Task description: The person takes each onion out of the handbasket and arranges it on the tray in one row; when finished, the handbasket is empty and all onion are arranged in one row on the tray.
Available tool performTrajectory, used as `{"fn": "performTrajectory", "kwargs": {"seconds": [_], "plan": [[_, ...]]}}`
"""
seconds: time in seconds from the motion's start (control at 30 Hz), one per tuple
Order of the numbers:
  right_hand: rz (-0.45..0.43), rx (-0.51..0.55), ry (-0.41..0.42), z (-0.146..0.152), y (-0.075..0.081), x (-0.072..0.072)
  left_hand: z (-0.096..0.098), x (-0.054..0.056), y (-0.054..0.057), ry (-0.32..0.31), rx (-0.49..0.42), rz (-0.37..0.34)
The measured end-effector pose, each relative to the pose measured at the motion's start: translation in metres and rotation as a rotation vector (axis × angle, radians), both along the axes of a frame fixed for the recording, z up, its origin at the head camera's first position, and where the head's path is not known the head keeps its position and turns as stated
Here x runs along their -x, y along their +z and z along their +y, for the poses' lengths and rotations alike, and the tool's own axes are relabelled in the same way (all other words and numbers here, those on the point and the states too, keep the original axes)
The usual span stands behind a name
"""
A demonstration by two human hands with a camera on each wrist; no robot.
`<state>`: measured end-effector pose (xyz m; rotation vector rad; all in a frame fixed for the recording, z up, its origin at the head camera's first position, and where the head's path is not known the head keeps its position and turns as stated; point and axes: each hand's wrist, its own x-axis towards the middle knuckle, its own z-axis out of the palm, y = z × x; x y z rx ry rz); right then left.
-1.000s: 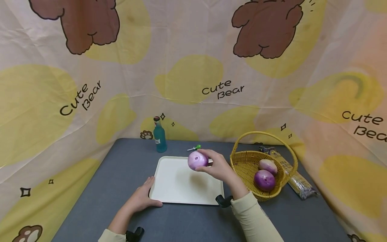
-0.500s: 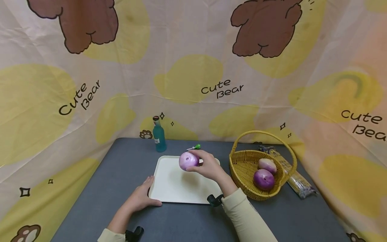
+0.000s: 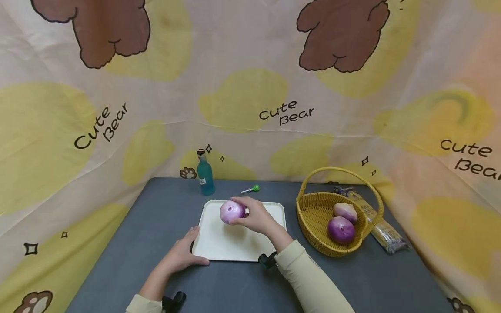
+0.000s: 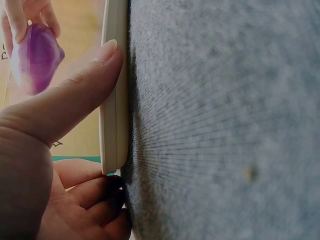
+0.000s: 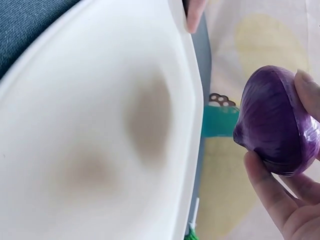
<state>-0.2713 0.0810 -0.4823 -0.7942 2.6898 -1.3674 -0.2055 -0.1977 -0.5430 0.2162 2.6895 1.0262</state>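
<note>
One purple onion (image 3: 231,211), rounded, paler lilac on the side facing the head camera, deeper violet with a pointed nub in the right wrist view; held in the air over the far left part of the tray, apart from it, its shadow falling on the white. One right hand (image 3: 256,216), fingers and thumb pinching that onion from its right side. One white tray (image 3: 219,248), rectangular, rounded corners, low raised rim, lying flat on the grey surface (image 3: 242,287). One left hand (image 3: 182,254), holding the near left corner of the tray, thumb pressed along the near edge, fingers set against the left side, some of them curled in the left wrist view. Both arms: pale sleeves (image 3: 313,278); a black device (image 3: 267,261) at the right wrist, another (image 3: 174,301) at the left. One yellow woven basket (image 3: 315,217) with hoop handle, right of the tray; contents, a pale onion (image 3: 345,211) behind a darker purple one (image 3: 341,230). One long clear packet (image 3: 387,234), contents yellowish, lying aslant beside and behind the basket. One blue-green bottle (image 3: 205,178), upright, dark cap, behind the tray's left end. One green-headed lollipop (image 3: 255,188), white stick, lying beyond the tray. One backdrop cloth (image 3: 231,34), yellow patches, brown bears, lettered "Cute Bear".
</note>
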Motion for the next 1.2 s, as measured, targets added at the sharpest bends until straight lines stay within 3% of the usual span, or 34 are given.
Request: {"fn": "performTrajectory", "kwargs": {"seconds": [0.33,0.57,0.83,1.2], "plan": [[0.009,-0.049,-0.014,-0.022,-0.016,0.001,0.001,-0.004,-0.007,-0.003,-0.009,0.019],[0.05,-0.107,-0.033,-0.038,-0.023,0.004,-0.002,0.0,-0.005,-0.013,-0.022,0.046],[0.019,-0.112,-0.075,-0.048,-0.038,0.007,-0.003,0.002,-0.002,-0.018,-0.009,0.04],[-0.027,-0.135,-0.121,-0.058,-0.045,0.0,-0.002,0.0,-0.001,-0.017,-0.021,0.046]]}}
